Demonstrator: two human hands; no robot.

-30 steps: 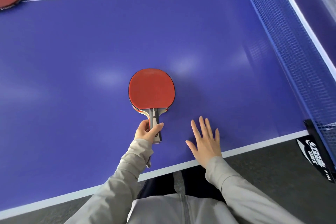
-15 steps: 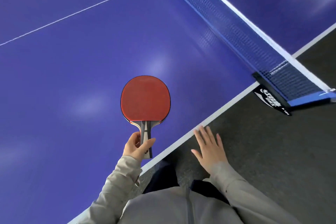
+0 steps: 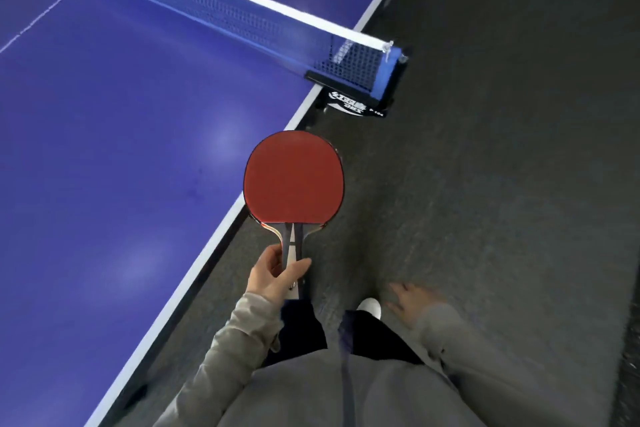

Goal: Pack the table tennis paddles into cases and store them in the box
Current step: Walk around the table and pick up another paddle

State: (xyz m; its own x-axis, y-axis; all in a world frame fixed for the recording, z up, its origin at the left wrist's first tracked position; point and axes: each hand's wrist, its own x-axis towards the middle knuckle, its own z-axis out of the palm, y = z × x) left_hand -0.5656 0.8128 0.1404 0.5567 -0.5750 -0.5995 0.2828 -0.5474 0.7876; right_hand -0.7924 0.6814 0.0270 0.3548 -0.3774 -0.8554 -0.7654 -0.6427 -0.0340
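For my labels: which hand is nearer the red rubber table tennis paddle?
Left. The left hand grips the paddle by its handle; the blurred right hand is apart, lower right of it.

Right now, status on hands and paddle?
Left hand grips paddle handle, red face up. Right hand empty, blurred. Net post ahead, apart from paddle.

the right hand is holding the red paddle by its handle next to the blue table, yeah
Not quite: it is the left hand that holds the red paddle by its handle, not the right. The head view shows the right hand low beside the leg, blurred, with spread fingers and nothing in it. The rest is right: the paddle is held next to the blue table.
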